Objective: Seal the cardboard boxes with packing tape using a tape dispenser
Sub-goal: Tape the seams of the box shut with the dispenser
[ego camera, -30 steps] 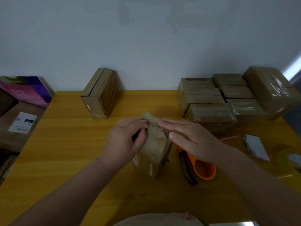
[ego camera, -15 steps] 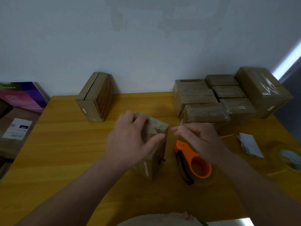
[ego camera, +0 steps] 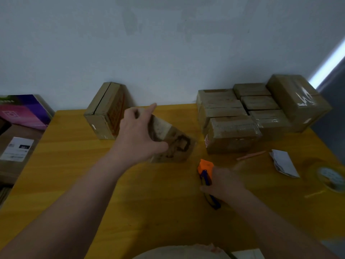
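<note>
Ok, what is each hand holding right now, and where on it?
The left hand grips the small cardboard box by its upper far end, tilted. The right hand grips the orange tape dispenser round its rear body.

Broad bare bench [ego camera: 71, 174] at left and front centre: open passage. Back left blocked by upright box [ego camera: 106, 113] near wall [ego camera: 168, 53]. Back right walled off by stack of taped boxes [ego camera: 242, 118]. Gap between these two partly filled by tilted box [ego camera: 175, 146] gripped in left hand [ego camera: 138, 139]; only narrow lane between it and stack. Right side cluttered: tape dispenser [ego camera: 205, 170] gripped by right hand [ego camera: 224, 182], pink stick [ego camera: 251, 155], folded paper [ego camera: 283, 163], tape roll [ego camera: 330, 176] near bench edge.
</note>
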A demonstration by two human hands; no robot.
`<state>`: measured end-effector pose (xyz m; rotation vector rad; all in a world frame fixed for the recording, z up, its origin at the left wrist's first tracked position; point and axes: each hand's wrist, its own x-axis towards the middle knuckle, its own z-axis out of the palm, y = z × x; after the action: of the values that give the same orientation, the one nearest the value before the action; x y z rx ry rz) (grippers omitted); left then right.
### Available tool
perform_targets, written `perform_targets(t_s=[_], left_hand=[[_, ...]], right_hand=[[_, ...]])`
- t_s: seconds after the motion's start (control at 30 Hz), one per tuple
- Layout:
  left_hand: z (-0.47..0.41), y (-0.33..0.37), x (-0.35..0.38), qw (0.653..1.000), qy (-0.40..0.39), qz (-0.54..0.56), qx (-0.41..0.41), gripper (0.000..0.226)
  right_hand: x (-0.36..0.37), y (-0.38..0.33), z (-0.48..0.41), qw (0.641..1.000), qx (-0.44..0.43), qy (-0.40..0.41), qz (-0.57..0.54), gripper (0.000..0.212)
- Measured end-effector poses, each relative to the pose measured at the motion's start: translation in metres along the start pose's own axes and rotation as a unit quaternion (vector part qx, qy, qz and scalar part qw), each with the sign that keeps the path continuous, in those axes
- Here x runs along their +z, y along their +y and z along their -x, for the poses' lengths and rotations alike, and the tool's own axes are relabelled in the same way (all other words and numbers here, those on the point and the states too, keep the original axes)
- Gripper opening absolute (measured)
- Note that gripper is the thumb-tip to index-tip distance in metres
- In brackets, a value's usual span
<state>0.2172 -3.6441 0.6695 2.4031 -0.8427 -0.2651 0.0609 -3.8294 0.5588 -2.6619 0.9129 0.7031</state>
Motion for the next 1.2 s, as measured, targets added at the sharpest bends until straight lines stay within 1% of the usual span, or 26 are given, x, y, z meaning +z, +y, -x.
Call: perform_targets(t_s=[0.07, 0.1, 0.2, 0.3, 0.37, 0.43, 0.5, 0.6, 0.67, 0.73, 0.8, 0.83, 0.87, 0.9, 0.93, 0.97, 1.03, 1.07, 1.13, 1.2], left_hand=[[-0.004, -0.021, 0.000, 0.999, -0.016, 0.040, -0.015, 0.111], [-0.005, -0.032, 0.001, 0.998, -0.027, 0.055, -0.030, 0.110], [-0.005, -0.062, 0.011, 0.993, -0.068, 0.072, -0.071, 0.110], [-0.002, -0.089, 0.022, 0.986, -0.112, 0.046, -0.115, 0.110], [0.000, -0.104, 0.028, 0.979, -0.147, 0.003, -0.142, 0.114], [0.002, -0.115, 0.036, 0.968, -0.183, -0.055, -0.162, 0.120], [0.003, -0.121, 0.044, 0.956, -0.208, -0.099, -0.183, 0.124], [0.001, -0.125, 0.049, 0.943, -0.235, -0.129, -0.199, 0.120], [-0.001, -0.128, 0.049, 0.938, -0.237, -0.173, -0.184, 0.115], [-0.003, -0.127, 0.049, 0.931, -0.211, -0.260, -0.148, 0.105], [-0.005, -0.121, 0.053, 0.914, -0.163, -0.352, -0.122, 0.094], [-0.006, -0.115, 0.057, 0.912, -0.141, -0.367, -0.116, 0.091], [-0.007, -0.108, 0.062, 0.918, -0.127, -0.359, -0.112, 0.086], [-0.007, -0.099, 0.068, 0.927, -0.125, -0.338, -0.105, 0.079], [-0.004, -0.088, 0.075, 0.935, -0.135, -0.314, -0.095, 0.073], [0.000, -0.077, 0.083, 0.941, -0.149, -0.292, -0.081, 0.070], [0.013, -0.058, 0.099, 0.947, -0.188, -0.253, -0.055, 0.072], [0.020, -0.050, 0.106, 0.946, -0.215, -0.237, -0.046, 0.078], [0.034, -0.039, 0.117, 0.927, -0.282, -0.245, -0.023, 0.102], [0.045, -0.036, 0.123, 0.893, -0.330, -0.306, 0.015, 0.122]], right_hand=[[0.010, 0.000, -0.001, 0.999, 0.039, -0.014, 0.024, 0.065], [0.014, 0.000, -0.001, 0.998, 0.053, -0.011, 0.032, 0.070], [0.021, 0.002, -0.003, 0.997, 0.071, 0.000, 0.010, 0.071], [0.024, 0.004, -0.005, 0.996, 0.057, -0.010, -0.063, 0.066], [0.026, 0.002, -0.006, 0.996, 0.041, 0.004, -0.085, 0.060], [0.026, 0.001, -0.007, 0.993, 0.034, 0.045, -0.104, 0.048], [0.022, 0.004, -0.011, 0.982, 0.036, 0.106, -0.152, 0.033], [0.007, 0.014, -0.016, 0.941, 0.027, 0.172, -0.289, 0.017], [-0.005, 0.016, -0.017, 0.908, 0.011, 0.192, -0.372, 0.015], [-0.015, 0.015, -0.014, 0.875, 0.004, 0.209, -0.436, 0.015], [-0.025, 0.012, -0.009, 0.841, 0.000, 0.218, -0.495, 0.014], [-0.029, 0.012, -0.006, 0.825, 0.001, 0.220, -0.521, 0.013], [-0.033, 0.012, -0.003, 0.811, 0.006, 0.220, -0.542, 0.014], [-0.037, 0.013, 0.000, 0.802, 0.012, 0.216, -0.556, 0.016], [-0.039, 0.013, 0.003, 0.801, 0.014, 0.211, -0.560, 0.019], [-0.041, 0.012, 0.006, 0.808, 0.013, 0.204, -0.553, 0.025], [-0.044, 0.010, 0.010, 0.827, 0.012, 0.176, -0.534, 0.048], [-0.046, 0.009, 0.012, 0.832, 0.013, 0.156, -0.532, 0.062], [-0.049, 0.009, 0.015, 0.836, 0.010, 0.111, -0.538, 0.088], [-0.052, 0.011, 0.015, 0.834, -0.005, 0.069, -0.547, 0.100]])
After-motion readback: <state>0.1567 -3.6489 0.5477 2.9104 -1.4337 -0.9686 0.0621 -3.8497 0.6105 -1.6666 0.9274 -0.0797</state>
